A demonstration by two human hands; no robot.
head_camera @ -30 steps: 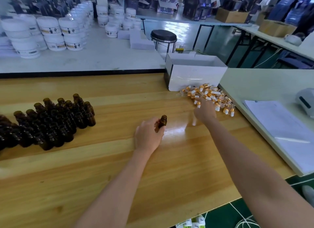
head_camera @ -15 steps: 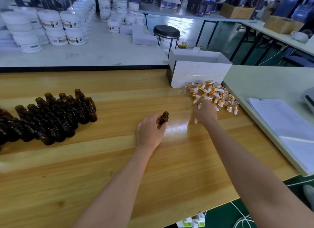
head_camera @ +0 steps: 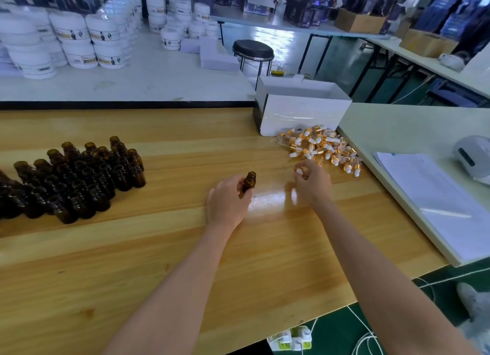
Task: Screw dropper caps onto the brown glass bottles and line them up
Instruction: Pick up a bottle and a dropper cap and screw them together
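Findings: one open bottle (head_camera: pixel 249 181) is held upright at frame centre, clasped in the curled fingers of the left grip (head_camera: pixel 228 201). Whether it rests on the desk (head_camera: pixel 159 262) cannot be told. One cap (head_camera: pixel 299 170) is pinched in the fingertips of the right grip (head_camera: pixel 313 182), just right of the bottle and apart from it. The cap pile (head_camera: pixel 320 148) lies at centre right, before a white box (head_camera: pixel 299 113). Uncapped bottles (head_camera: pixel 79 177) are clustered at left. No capped bottle or finished row is seen. The task is judged barely begun: all capping and lining-up remain.
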